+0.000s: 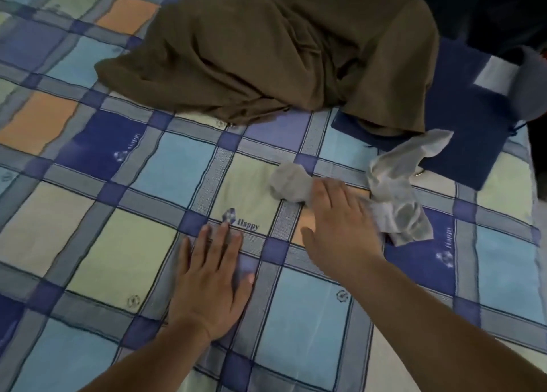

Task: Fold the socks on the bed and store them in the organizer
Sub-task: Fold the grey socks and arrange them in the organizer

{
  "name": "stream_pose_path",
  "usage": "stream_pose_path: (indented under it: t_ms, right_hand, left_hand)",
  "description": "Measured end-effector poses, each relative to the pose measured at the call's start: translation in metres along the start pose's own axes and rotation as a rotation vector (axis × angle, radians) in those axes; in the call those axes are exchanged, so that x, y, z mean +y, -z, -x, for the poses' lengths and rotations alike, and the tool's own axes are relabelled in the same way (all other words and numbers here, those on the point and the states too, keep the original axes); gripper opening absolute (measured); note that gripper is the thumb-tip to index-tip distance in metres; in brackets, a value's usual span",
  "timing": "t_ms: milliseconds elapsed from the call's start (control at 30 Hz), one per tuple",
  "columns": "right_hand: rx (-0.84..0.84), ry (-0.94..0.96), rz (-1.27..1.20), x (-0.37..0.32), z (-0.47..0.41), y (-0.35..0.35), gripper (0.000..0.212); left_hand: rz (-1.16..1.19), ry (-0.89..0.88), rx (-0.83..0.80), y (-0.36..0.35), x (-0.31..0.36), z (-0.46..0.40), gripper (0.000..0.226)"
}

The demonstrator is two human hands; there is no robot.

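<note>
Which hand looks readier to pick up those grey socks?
The right hand: it already lies on the grey socks, fingers spread over them. The left hand rests flat on the bedsheet, apart from them and nearer the person.

I see dim, cool, even light; soft shadows under hands [340, 223]. Fingertips motion-blurred. Top right corner dark. Wide-angle bending at edges.

Two bare forearms entering from 6 o'clock and 5 o'clock. No sleeves, both uncovered to the frame edge. Left hand [211, 279] and right hand [340, 223] ungloved, ringless.
</note>
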State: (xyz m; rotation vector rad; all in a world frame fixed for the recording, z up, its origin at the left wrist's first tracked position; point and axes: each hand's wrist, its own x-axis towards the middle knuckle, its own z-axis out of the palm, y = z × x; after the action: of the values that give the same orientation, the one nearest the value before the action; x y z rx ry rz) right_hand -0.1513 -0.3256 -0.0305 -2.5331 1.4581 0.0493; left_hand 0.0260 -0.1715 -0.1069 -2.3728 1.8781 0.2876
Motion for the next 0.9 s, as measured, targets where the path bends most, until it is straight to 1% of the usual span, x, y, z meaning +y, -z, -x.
stream_pose_path:
  t_ms: [67, 133, 200, 300, 367, 433, 533, 600, 667, 733, 767, 833, 900]
  right_hand:
    - [0.052, -0.034, 0.067, -0.005, -0.021, -0.011, 0.071]
    - [0.082, -0.135, 0.083, -0.007, -0.036, -0.015, 0.06]
    - [0.039, -0.223, 0.053, -0.006, -0.047, -0.016, 0.048]
    - [-0.016, -0.235, -0.102, 0.0, -0.054, -0.018, 0.033]
    - [0.022, -0.205, -0.285, 0.005, -0.053, -0.018, 0.019]
    - [0.055, -0.246, -0.531, 0.008, -0.052, -0.014, 0.009]
    - [0.043, -0.469, -0.981, 0.012, -0.049, -0.004, 0.013]
    - [0.017, -0.592, -1.359, 0.017, -0.047, 0.004, 0.017]
    - [-0.03, -0.65, -1.779, 0.021, -0.04, 0.016, 0.036]
    - [-0.076, -0.648, -2.058, 0.023, -0.03, 0.033, 0.038]
    - [-0.097, -0.592, -2.122, 0.021, -0.023, 0.042, 0.037]
    - [-0.131, -0.457, -2.169, 0.013, -0.009, 0.06, 0.037]
    - [-0.14, -0.392, -2.19, 0.003, 0.005, 0.072, 0.03]
  left_hand:
    - [0.003, -0.01, 0.001, -0.001, -0.001, -0.001, 0.076]
    - [0.017, -0.006, -0.003, -0.001, 0.0, -0.001, 0.075]
    - [0.02, -0.003, -0.023, 0.0, -0.001, -0.001, 0.075]
    - [0.023, 0.001, -0.045, 0.001, -0.002, -0.001, 0.075]
    - [0.027, 0.004, -0.051, 0.001, -0.002, -0.001, 0.075]
    - [0.029, 0.006, -0.053, 0.002, -0.002, -0.002, 0.075]
    - [0.028, 0.003, -0.054, 0.003, -0.001, -0.002, 0.074]
    - [0.023, 0.005, -0.055, 0.002, -0.002, -0.002, 0.074]
    - [0.023, 0.004, -0.055, 0.002, -0.002, -0.002, 0.075]
    - [0.024, 0.004, -0.054, 0.002, -0.001, -0.002, 0.075]
    - [0.024, 0.006, -0.054, 0.002, -0.001, -0.002, 0.075]
    - [0.021, 0.007, -0.05, 0.002, -0.001, -0.002, 0.075]
    - [0.011, 0.005, -0.05, 0.002, -0.001, -0.002, 0.075]
